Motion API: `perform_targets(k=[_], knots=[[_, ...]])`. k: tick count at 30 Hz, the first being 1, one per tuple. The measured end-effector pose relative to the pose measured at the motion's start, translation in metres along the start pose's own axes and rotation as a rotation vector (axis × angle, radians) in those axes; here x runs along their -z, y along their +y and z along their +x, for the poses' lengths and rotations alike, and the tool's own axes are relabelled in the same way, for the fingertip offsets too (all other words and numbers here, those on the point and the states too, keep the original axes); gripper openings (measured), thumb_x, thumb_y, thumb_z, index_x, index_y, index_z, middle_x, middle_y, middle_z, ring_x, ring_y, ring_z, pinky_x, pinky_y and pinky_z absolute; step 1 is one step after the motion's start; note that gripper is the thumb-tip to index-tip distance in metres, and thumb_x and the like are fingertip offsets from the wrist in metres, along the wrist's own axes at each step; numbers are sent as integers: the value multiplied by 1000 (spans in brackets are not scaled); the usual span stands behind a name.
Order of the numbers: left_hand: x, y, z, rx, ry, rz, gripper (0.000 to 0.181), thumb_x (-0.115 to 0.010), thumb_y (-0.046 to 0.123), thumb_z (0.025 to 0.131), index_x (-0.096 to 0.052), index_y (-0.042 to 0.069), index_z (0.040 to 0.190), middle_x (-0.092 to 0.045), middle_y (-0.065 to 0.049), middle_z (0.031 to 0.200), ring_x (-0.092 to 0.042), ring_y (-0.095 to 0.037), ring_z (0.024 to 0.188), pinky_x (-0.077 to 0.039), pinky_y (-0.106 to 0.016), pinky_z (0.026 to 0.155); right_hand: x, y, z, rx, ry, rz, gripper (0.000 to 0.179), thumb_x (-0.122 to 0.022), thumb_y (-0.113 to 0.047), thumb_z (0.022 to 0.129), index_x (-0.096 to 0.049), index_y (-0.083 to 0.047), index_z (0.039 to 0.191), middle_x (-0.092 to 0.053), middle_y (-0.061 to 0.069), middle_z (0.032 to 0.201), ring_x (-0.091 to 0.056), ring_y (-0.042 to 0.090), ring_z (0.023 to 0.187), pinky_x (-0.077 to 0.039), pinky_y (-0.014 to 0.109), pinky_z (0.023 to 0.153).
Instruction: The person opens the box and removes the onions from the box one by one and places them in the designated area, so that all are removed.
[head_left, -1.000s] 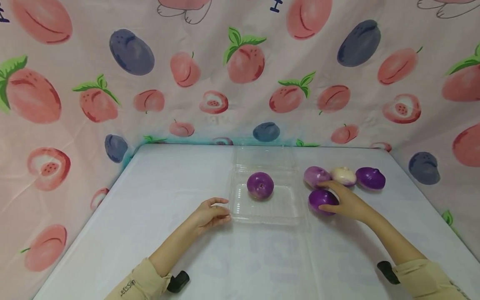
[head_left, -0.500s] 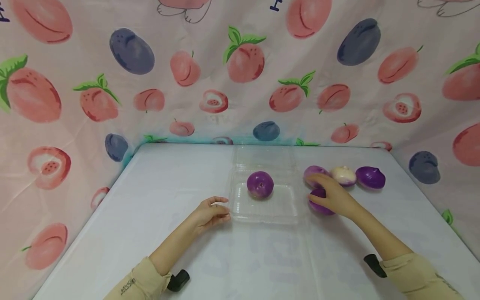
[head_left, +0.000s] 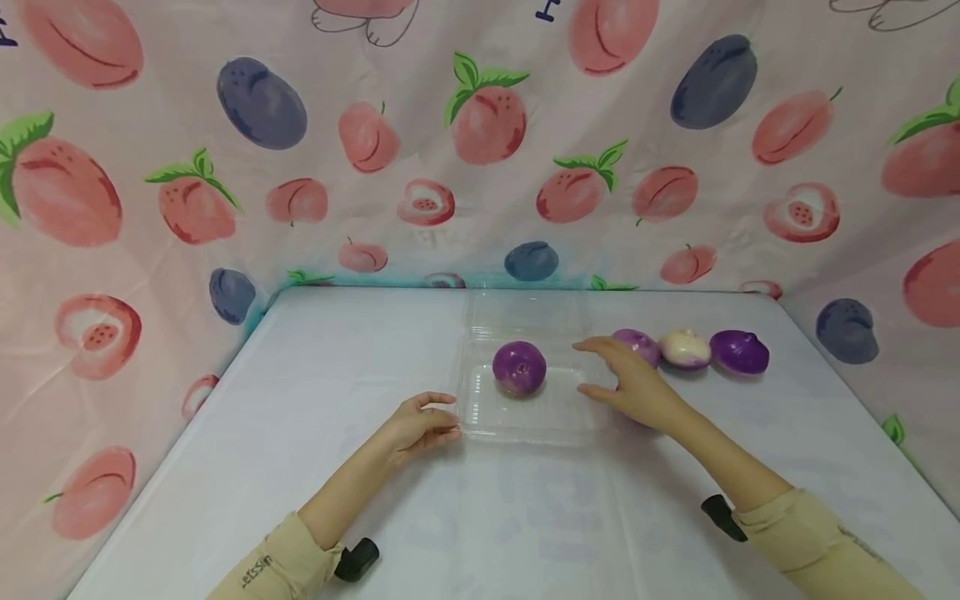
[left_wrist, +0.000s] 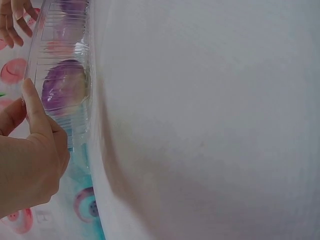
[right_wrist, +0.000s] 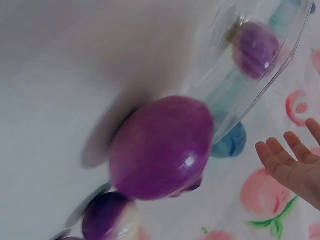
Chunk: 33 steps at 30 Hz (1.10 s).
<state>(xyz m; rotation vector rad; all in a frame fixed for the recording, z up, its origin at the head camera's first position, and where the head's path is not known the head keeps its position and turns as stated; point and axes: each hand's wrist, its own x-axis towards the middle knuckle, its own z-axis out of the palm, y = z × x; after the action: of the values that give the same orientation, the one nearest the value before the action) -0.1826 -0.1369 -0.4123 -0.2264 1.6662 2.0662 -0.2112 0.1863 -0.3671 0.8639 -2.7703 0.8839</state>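
Note:
A clear plastic container (head_left: 528, 433) lies on the table with its lid (head_left: 528, 315) folded back. One purple onion (head_left: 519, 368) sits inside it. My left hand (head_left: 422, 429) pinches the container's left edge between thumb and fingers; the left wrist view shows the fingertips at the rim. My right hand (head_left: 637, 383), fingers spread and holding nothing, reaches over the container's right side. Under it in the head view a purple onion is mostly hidden; the right wrist view shows this onion (right_wrist: 162, 150) on the table, apart from the right hand.
Behind the right hand stand a light purple onion (head_left: 637, 346), a whitish onion (head_left: 685, 350) and a dark purple onion (head_left: 738, 352) in a row. A fruit-print cloth (head_left: 427, 92) hangs at the back and sides of the white table (head_left: 337, 350).
My right hand has left the near purple onion and moved left to the container's right side, with nothing in it. My left hand keeps its place at the container's edge.

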Motion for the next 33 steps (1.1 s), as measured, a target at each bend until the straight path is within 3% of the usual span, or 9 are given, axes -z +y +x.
perform_targets(k=[10,21,33], knots=[[1,0,-1,5,8,5,46,-51,-10,88,-34,-12,131,-59,-2,73,-62,-8,63,-60,-19,66,-16,-24,21,47,-21,-42,55,-73,-17,82,-51,-3,130,-51,19,130,-50,37,121,-47,53,100],[1,-1,3,15,12,17,46,-52,-10,88,-35,-11,132,-58,-3,74,-62,-8,63,-60,-18,66,-30,-34,39,-69,-136,-98,71,-73,-31,82,-40,-9,140,-35,29,141,-47,52,119,-51,63,89],[-1,2,1,10,4,23,48,-53,-9,88,-34,-10,132,-57,-3,74,-61,-8,62,-60,-18,66,-40,-41,60,-161,-270,-76,81,-74,-34,80,-31,-11,146,-28,30,146,-41,52,125,-44,65,96]])
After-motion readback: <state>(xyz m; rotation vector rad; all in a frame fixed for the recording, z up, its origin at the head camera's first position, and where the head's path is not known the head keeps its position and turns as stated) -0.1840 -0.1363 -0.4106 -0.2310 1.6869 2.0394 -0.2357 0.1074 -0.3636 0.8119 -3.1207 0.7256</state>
